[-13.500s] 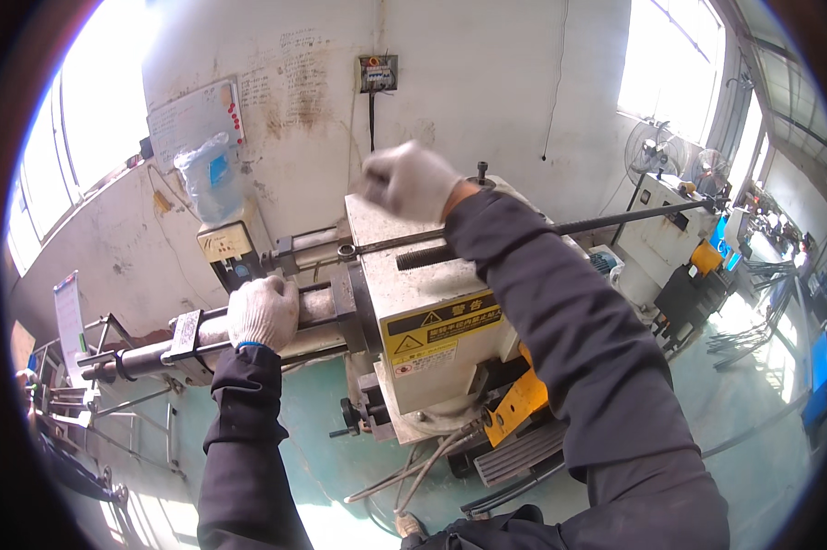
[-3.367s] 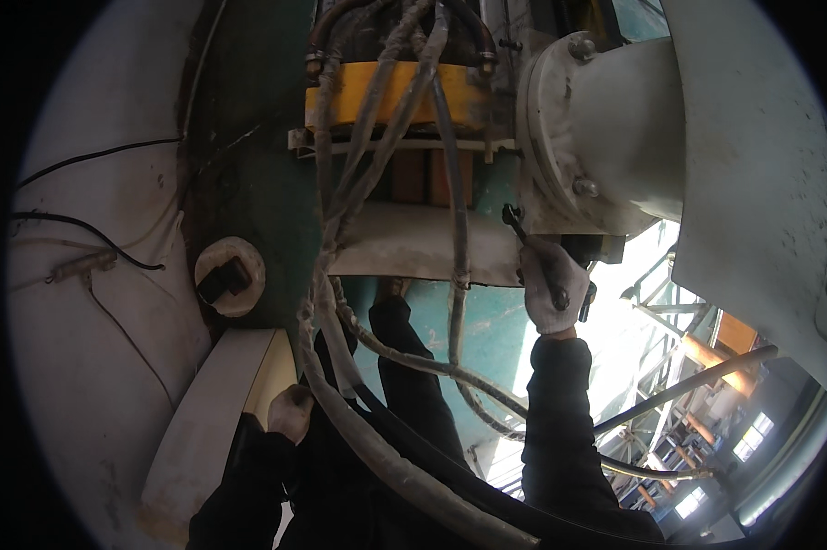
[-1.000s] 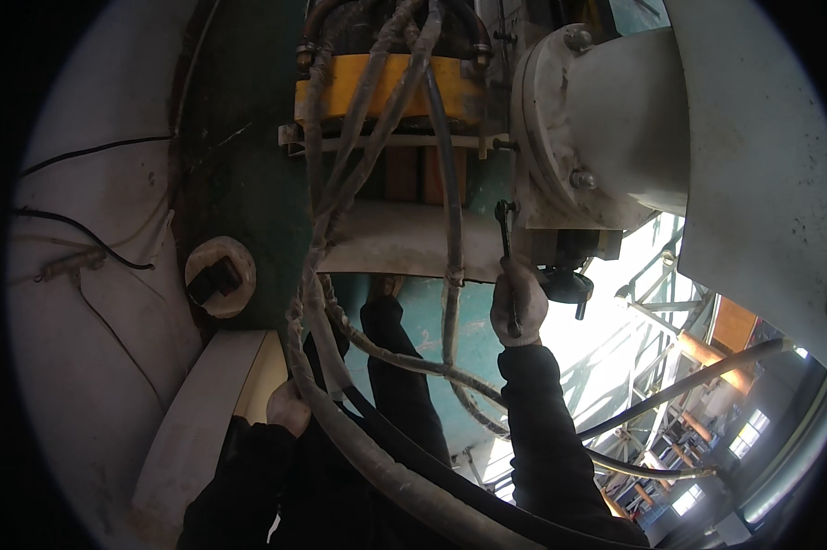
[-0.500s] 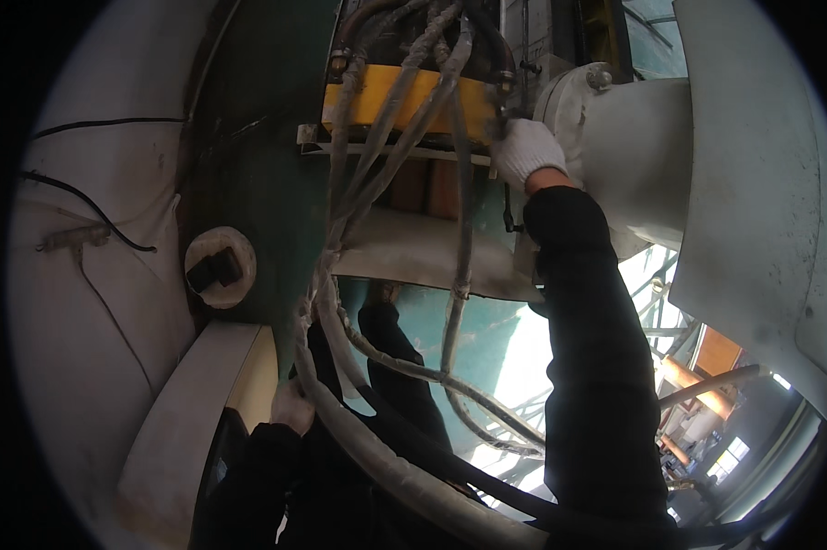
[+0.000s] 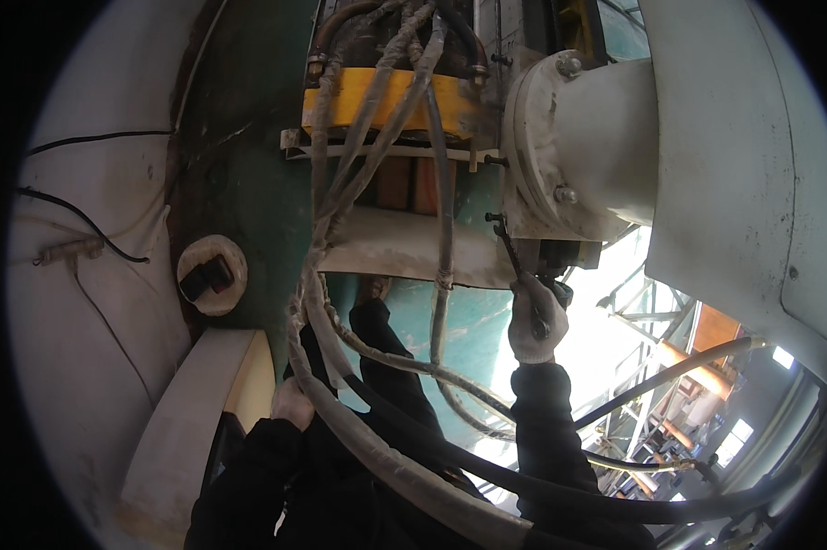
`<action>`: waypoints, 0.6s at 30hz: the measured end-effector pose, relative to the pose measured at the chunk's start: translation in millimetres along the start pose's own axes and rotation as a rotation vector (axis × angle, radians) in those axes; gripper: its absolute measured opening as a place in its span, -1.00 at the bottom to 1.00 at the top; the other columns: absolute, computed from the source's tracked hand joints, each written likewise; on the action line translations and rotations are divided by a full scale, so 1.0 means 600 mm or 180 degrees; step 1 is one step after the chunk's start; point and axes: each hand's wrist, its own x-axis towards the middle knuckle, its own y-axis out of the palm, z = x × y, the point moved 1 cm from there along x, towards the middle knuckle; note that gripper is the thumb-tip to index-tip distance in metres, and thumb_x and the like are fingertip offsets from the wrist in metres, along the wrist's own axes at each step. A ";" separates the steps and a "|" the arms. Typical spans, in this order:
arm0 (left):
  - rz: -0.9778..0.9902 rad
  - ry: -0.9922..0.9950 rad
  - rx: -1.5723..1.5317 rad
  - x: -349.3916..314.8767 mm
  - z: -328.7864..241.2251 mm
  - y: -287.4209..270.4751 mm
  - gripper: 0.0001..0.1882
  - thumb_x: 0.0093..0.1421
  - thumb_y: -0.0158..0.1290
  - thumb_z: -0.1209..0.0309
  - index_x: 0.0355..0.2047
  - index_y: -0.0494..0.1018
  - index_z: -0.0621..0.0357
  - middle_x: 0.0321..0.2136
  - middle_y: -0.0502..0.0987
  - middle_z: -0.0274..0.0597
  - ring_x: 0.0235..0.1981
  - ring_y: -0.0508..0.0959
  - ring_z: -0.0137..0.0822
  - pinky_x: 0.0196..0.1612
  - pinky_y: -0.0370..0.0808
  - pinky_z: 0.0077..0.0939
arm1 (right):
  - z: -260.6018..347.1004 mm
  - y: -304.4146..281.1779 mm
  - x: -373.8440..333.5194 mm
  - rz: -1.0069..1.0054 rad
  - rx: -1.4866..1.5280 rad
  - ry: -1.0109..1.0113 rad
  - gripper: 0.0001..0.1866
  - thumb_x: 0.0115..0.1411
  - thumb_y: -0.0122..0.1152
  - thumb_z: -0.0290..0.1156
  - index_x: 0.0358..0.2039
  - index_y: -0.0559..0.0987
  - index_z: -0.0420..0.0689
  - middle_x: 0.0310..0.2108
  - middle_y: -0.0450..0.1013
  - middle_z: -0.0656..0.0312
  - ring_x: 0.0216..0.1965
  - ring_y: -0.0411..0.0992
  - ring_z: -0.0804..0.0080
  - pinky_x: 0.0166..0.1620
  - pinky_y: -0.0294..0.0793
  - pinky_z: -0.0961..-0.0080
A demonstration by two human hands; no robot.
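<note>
My right hand, in a white knit glove, is closed around a dark wrench. The wrench's upper end meets a bolt on the edge of a pale machine plate, just left of a big flanged cylinder. Lower down on the left, my left hand rests beside a thick wrapped hose. Its fingers are hidden from view, so what they touch cannot be made out.
Several wrapped hoses hang in front of a yellow machine block and cross between my arms. A pale curved panel stands at right. A round holder with black blocks and a white casing are at left.
My right hand has come down from beside the yellow block to below the flange, where the wrench now shows at a bolt. My left hand has hardly moved. The view has shifted slightly.
</note>
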 end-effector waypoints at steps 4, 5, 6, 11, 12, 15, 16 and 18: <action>-0.0016 -0.0092 0.0000 -0.013 -0.011 -0.013 -0.57 0.50 0.22 0.09 0.03 0.66 0.26 -0.06 0.77 0.13 0.03 0.75 0.17 0.07 0.65 0.04 | -0.019 0.024 -0.016 0.0119 -0.0050 -0.0261 -0.79 0.43 0.41 -0.65 0.04 0.77 -0.25 -0.17 0.78 -0.01 -0.20 0.79 0.12 -0.09 0.75 0.32; -0.0064 -0.0097 0.0003 -0.013 -0.010 -0.013 -0.58 0.50 0.22 0.09 0.03 0.66 0.26 -0.07 0.77 0.13 0.03 0.75 0.16 0.07 0.65 0.04 | -0.023 0.030 -0.019 0.0125 0.0106 -0.0411 -0.79 0.45 0.38 -0.65 0.05 0.76 -0.25 -0.16 0.79 -0.01 -0.17 0.80 0.12 -0.07 0.75 0.31; -0.0096 -0.0041 -0.0018 -0.012 -0.009 -0.012 -0.58 0.50 0.22 0.09 0.03 0.66 0.26 -0.07 0.77 0.12 0.03 0.75 0.16 0.07 0.65 0.04 | -0.028 0.037 -0.022 0.0110 -0.0003 -0.0325 -0.77 0.41 0.40 -0.67 0.04 0.76 -0.25 -0.15 0.78 -0.02 -0.18 0.80 0.08 -0.09 0.76 0.29; -0.0128 -0.0121 -0.0374 -0.010 0.004 -0.009 -0.58 0.49 0.23 0.10 0.06 0.67 0.24 -0.05 0.77 0.13 0.05 0.74 0.19 0.10 0.65 0.05 | -0.040 0.057 -0.038 0.0017 -0.0184 -0.0605 -0.68 0.29 0.42 -0.72 0.05 0.74 -0.24 -0.11 0.76 -0.06 -0.15 0.79 -0.07 -0.09 0.79 0.22; -0.0132 -0.0065 -0.0164 -0.012 0.004 -0.012 -0.58 0.49 0.24 0.10 0.07 0.67 0.23 -0.04 0.78 0.13 0.06 0.74 0.19 0.10 0.66 0.05 | -0.043 0.060 -0.042 0.0032 -0.0144 -0.0703 -0.67 0.28 0.42 -0.73 0.05 0.74 -0.24 -0.10 0.75 -0.06 -0.13 0.78 -0.08 -0.09 0.79 0.21; -0.0070 0.0004 0.0084 -0.013 -0.006 -0.022 -0.58 0.49 0.24 0.11 0.10 0.67 0.21 0.00 0.78 0.14 0.09 0.74 0.21 0.12 0.66 0.05 | -0.058 0.072 -0.050 0.0072 -0.0057 -0.0942 -0.62 0.28 0.38 -0.75 0.10 0.71 -0.25 -0.07 0.74 -0.08 -0.10 0.78 -0.12 -0.07 0.79 0.16; -0.0029 0.0050 0.0232 -0.013 -0.009 -0.025 -0.58 0.49 0.24 0.11 0.11 0.68 0.20 0.02 0.78 0.15 0.10 0.74 0.21 0.12 0.66 0.05 | -0.064 0.077 -0.053 0.0071 -0.0121 -0.0800 -0.62 0.27 0.38 -0.75 0.10 0.71 -0.24 -0.07 0.74 -0.08 -0.10 0.78 -0.12 -0.07 0.79 0.17; -0.0060 0.0056 0.0214 -0.013 -0.013 -0.027 -0.59 0.50 0.24 0.11 0.12 0.68 0.18 0.03 0.78 0.16 0.12 0.74 0.21 0.13 0.66 0.06 | -0.069 0.087 -0.058 -0.0004 -0.0123 -0.0756 -0.61 0.27 0.38 -0.75 0.10 0.71 -0.23 -0.06 0.74 -0.08 -0.10 0.78 -0.11 -0.08 0.79 0.17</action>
